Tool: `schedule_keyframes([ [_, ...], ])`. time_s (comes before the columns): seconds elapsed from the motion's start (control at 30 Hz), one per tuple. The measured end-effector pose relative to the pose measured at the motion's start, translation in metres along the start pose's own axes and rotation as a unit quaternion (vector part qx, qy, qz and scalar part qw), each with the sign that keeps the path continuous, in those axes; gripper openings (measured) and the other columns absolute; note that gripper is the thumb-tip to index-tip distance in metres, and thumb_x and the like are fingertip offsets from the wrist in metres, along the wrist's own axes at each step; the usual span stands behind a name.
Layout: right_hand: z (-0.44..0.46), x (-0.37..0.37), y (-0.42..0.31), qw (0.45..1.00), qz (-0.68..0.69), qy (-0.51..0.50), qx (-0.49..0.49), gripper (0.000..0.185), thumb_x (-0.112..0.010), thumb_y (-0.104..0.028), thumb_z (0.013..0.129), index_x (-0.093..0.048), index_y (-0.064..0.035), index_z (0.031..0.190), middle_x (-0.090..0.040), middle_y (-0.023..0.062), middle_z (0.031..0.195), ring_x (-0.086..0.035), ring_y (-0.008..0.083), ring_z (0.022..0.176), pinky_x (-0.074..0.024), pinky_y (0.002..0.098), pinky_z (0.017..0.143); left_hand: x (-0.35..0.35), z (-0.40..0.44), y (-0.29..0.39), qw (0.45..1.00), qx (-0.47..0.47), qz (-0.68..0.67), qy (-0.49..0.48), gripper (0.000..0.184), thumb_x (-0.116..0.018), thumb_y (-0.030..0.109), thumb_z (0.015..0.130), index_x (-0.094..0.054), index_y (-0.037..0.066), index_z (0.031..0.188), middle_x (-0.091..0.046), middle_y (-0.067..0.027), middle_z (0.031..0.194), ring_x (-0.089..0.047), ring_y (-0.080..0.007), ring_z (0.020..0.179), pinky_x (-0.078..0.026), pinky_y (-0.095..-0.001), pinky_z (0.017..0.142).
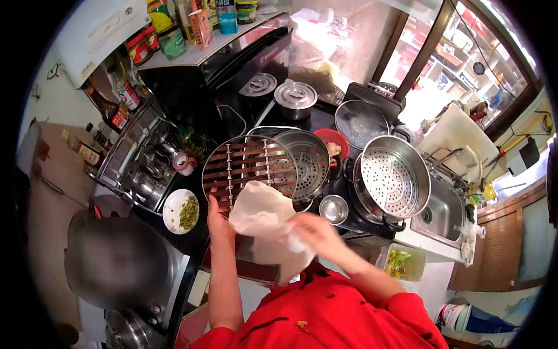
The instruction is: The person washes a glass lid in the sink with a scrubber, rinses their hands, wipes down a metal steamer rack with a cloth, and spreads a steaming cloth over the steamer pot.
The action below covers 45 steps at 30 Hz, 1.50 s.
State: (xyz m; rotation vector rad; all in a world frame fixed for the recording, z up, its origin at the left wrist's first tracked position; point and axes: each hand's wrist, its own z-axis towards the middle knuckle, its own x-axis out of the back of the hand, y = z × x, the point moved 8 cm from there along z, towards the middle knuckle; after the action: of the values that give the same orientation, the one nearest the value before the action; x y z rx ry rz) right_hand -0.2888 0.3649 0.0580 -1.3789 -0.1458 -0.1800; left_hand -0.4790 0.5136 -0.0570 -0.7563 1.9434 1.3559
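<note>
My left hand [218,220] grips the near-left rim of a round slatted steamer rack [229,170], with dark wooden slats and a thin rim, tilted up in front of me. My right hand [317,234], smeared by motion, is closed on a white cloth [261,208]. The cloth covers the rack's near edge and hangs down towards my red shirt. Behind the rack stands a perforated metal steamer pot [308,160], partly hidden. To the right is another steamer tier [390,177] with a holed base, set on a pot.
A white bowl [172,210] of chopped greens stands at left, above a blurred dark wok [116,262]. A small metal bowl [333,209], red bowl [332,138] and glass lid [361,123] sit around the steamers. The sink [439,212] is at right; a lidded saucepan [295,99] stands behind.
</note>
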Motion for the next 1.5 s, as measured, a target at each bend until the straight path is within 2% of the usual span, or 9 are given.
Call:
schedule_keyframes([
  [0.13, 0.010, 0.093, 0.052, 0.741, 0.626, 0.205, -0.132, 0.036, -0.040, -0.023, 0.089, -0.048, -0.0013, 0.117, -0.055, 0.0132, 0.115, -0.052, 0.0288, 0.106, -0.0377, 0.0409, 0.095, -0.020, 0.000, -0.004, 0.997, 0.044, 0.002, -0.067, 0.036, -0.034, 0.035, 0.094, -0.048, 0.011, 0.116, -0.056, -0.0081, 0.110, -0.057, -0.0204, 0.093, -0.048, -0.0370, 0.078],
  [0.27, 0.039, 0.102, 0.069, 0.634, 0.740, 0.198, -0.110, 0.042, -0.033, -0.030, 0.093, -0.043, -0.0018, 0.122, -0.050, 0.0167, 0.121, -0.048, 0.0310, 0.111, -0.0342, 0.0441, 0.098, -0.027, -0.025, -0.046, 0.985, 0.128, 0.118, 0.005, 0.029, -0.041, 0.035, 0.092, -0.052, 0.013, 0.107, -0.059, -0.0036, 0.095, -0.057, -0.0176, 0.070, -0.048, -0.0323, 0.061],
  [0.37, 0.049, 0.060, 0.005, 0.651, 0.738, -0.179, 0.010, 0.041, -0.036, -0.029, 0.093, -0.042, -0.0025, 0.123, -0.051, 0.0147, 0.118, -0.050, 0.0275, 0.108, -0.0390, 0.0388, 0.095, -0.057, -0.064, -0.110, 0.978, 0.186, 0.092, 0.010, 0.026, -0.046, 0.029, 0.090, -0.049, 0.013, 0.110, -0.058, -0.0037, 0.092, -0.057, -0.0174, 0.072, -0.048, -0.0328, 0.064],
  [0.63, 0.040, -0.069, 0.061, 0.739, 0.588, -0.062, -0.322, 0.037, -0.041, -0.025, 0.091, -0.043, -0.0036, 0.122, -0.053, 0.0120, 0.115, -0.052, 0.0238, 0.103, -0.0403, 0.0344, 0.091, -0.021, -0.074, -0.091, 0.991, 0.018, 0.114, 0.065, 0.033, -0.043, 0.025, 0.092, -0.042, 0.006, 0.118, -0.052, -0.0065, 0.108, -0.050, -0.0190, 0.099, -0.041, -0.0353, 0.086],
  [0.93, 0.011, -0.095, 0.074, 0.719, 0.552, -0.082, -0.415, 0.035, -0.047, -0.021, 0.090, -0.045, -0.0048, 0.121, -0.055, 0.0088, 0.112, -0.054, 0.0196, 0.097, -0.0418, 0.0294, 0.086, 0.100, -0.033, 0.001, 0.977, -0.079, 0.126, 0.153, 0.031, -0.044, 0.029, 0.091, -0.047, 0.004, 0.108, -0.055, -0.0076, 0.097, -0.057, -0.0222, 0.078, -0.049, -0.0369, 0.065],
  [1.0, 0.007, -0.077, 0.067, 0.663, 0.651, -0.034, -0.368, 0.032, -0.048, -0.021, 0.090, -0.047, -0.0046, 0.116, -0.058, 0.0075, 0.105, -0.057, 0.0185, 0.092, -0.0454, 0.0334, 0.084, 0.119, -0.027, 0.005, 0.964, -0.048, 0.120, 0.232, 0.022, -0.050, 0.032, 0.089, -0.049, 0.010, 0.087, -0.051, -0.0011, 0.070, -0.047, -0.0106, 0.055, -0.039, -0.0239, 0.045],
  [1.27, -0.036, 0.075, 0.137, 0.715, 0.587, 0.287, -0.248, 0.029, -0.042, -0.014, 0.087, -0.051, 0.0024, 0.108, -0.057, 0.0153, 0.107, -0.056, 0.0276, 0.098, -0.0437, 0.0401, 0.090, 0.068, 0.019, -0.012, 0.968, -0.050, 0.121, 0.212, 0.015, -0.049, 0.026, 0.090, -0.050, 0.011, 0.088, -0.055, -0.0024, 0.080, -0.051, -0.0120, 0.062, -0.042, -0.0240, 0.049],
  [1.33, -0.041, 0.109, 0.122, 0.744, 0.551, 0.295, -0.236, 0.031, -0.043, -0.015, 0.086, -0.050, 0.0025, 0.111, -0.056, 0.0162, 0.110, -0.056, 0.0271, 0.100, -0.0437, 0.0393, 0.090, 0.070, 0.032, -0.029, 0.971, -0.025, -0.083, 0.223, 0.014, -0.049, 0.025, 0.090, -0.050, 0.011, 0.088, -0.054, -0.0021, 0.079, -0.051, -0.0120, 0.060, -0.043, -0.0230, 0.050],
  [1.5, -0.055, 0.122, 0.098, 0.802, 0.503, 0.227, -0.230, 0.031, -0.048, -0.016, 0.085, -0.052, 0.0019, 0.110, -0.057, 0.0143, 0.107, -0.058, 0.0248, 0.096, -0.0457, 0.0377, 0.087, 0.023, 0.029, -0.010, 0.970, -0.080, 0.156, 0.167, 0.013, -0.047, 0.022, 0.091, -0.048, 0.009, 0.090, -0.053, -0.0008, 0.074, -0.050, -0.0113, 0.058, -0.041, -0.0232, 0.049],
])
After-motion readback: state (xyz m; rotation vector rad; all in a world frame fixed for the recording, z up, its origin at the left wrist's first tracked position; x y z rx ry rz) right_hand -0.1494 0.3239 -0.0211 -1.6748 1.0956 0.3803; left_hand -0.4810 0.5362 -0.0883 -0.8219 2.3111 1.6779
